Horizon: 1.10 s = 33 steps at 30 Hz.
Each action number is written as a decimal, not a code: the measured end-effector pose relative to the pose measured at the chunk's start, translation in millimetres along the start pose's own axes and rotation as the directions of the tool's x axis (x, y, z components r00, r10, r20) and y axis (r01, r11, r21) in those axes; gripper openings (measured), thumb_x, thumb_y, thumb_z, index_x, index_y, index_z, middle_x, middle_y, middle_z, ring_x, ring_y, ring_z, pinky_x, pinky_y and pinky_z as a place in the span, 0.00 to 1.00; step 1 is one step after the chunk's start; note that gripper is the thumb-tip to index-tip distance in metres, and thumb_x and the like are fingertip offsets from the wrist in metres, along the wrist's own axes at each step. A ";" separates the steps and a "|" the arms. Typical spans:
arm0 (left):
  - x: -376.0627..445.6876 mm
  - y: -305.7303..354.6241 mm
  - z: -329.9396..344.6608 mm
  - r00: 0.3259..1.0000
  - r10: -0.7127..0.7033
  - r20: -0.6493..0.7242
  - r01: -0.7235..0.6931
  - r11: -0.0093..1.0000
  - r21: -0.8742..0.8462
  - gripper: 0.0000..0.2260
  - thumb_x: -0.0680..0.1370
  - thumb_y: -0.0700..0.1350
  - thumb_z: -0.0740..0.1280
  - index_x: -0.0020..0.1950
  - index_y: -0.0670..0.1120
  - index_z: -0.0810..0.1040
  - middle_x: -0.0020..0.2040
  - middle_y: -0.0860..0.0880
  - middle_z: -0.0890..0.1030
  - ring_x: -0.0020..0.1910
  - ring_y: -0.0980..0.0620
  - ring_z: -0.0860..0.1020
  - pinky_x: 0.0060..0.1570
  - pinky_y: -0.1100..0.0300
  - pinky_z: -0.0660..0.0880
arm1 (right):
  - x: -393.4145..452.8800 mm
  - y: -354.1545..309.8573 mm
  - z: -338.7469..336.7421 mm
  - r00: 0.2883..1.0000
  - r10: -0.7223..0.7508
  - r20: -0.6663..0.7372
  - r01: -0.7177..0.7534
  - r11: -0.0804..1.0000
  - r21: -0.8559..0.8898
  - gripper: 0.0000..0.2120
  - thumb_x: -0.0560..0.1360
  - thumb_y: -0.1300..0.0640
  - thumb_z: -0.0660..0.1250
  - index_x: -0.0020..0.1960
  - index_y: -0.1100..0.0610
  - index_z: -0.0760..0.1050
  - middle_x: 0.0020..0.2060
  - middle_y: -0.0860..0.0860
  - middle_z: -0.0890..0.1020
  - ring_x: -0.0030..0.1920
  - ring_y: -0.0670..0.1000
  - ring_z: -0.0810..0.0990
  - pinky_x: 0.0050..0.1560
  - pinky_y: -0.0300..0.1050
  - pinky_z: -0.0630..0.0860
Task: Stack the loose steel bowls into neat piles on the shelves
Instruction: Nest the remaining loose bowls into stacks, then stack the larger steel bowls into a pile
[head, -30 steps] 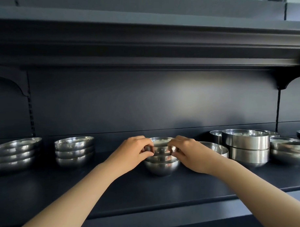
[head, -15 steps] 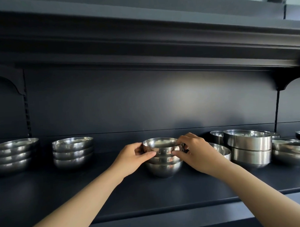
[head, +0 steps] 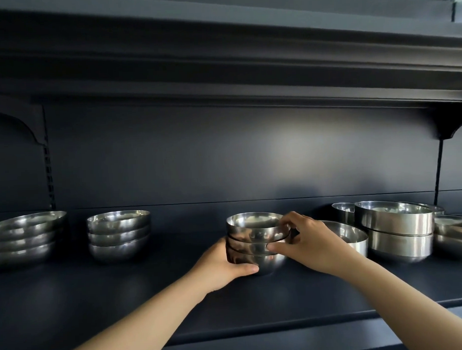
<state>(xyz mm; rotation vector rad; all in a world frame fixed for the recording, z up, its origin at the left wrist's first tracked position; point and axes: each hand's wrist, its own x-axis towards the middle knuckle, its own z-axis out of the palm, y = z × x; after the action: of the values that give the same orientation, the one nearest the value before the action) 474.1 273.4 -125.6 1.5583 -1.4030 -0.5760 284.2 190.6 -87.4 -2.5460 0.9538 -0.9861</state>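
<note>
Dark shelf (head: 124, 304) spanning the frame; finished piles at nine o'clock, wide-bowl stack (head: 25, 238) and smaller stack (head: 118, 235); unsorted bowls (head: 395, 229) crowded at three o'clock; centre, three-bowl pile (head: 255, 239) resting on the shelf, gripped low by left hand (head: 222, 266), probably to steady it; right hand (head: 310, 241) pinching upper rims, seemingly to square them.
</note>
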 end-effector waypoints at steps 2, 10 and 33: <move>0.4 -0.6 -4.8 1.000 -0.015 -0.023 0.015 0.999 0.033 0.20 0.67 0.43 0.77 0.56 0.50 0.75 0.51 0.50 0.83 0.53 0.52 0.80 0.60 0.53 0.74 | 3.9 -1.7 3.7 1.000 -0.006 0.005 0.006 1.000 0.007 0.20 0.64 0.40 0.73 0.49 0.49 0.72 0.42 0.46 0.78 0.44 0.46 0.79 0.48 0.45 0.76; 0.5 -12.8 -48.9 0.992 -0.065 -0.107 0.077 0.991 0.108 0.18 0.68 0.42 0.76 0.56 0.49 0.76 0.49 0.52 0.82 0.52 0.53 0.80 0.59 0.55 0.74 | 33.1 -26.9 38.1 0.998 -0.035 0.055 0.033 0.999 0.039 0.20 0.66 0.40 0.71 0.52 0.47 0.70 0.49 0.46 0.77 0.49 0.47 0.77 0.52 0.45 0.76; 15.3 68.8 74.8 0.946 0.294 0.136 -0.323 0.820 0.472 0.25 0.73 0.51 0.71 0.67 0.64 0.66 0.58 0.71 0.65 0.42 0.66 0.77 0.46 0.72 0.72 | -25.2 67.4 -71.8 0.986 -0.092 0.137 0.138 0.914 -0.382 0.18 0.71 0.48 0.64 0.60 0.49 0.68 0.54 0.49 0.75 0.55 0.57 0.77 0.50 0.48 0.72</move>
<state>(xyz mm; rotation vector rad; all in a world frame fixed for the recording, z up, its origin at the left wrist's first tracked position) 380.9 240.7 -97.2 1.6509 -1.9059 -0.0593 189.0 156.5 -76.7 -2.9818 1.0674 -0.7218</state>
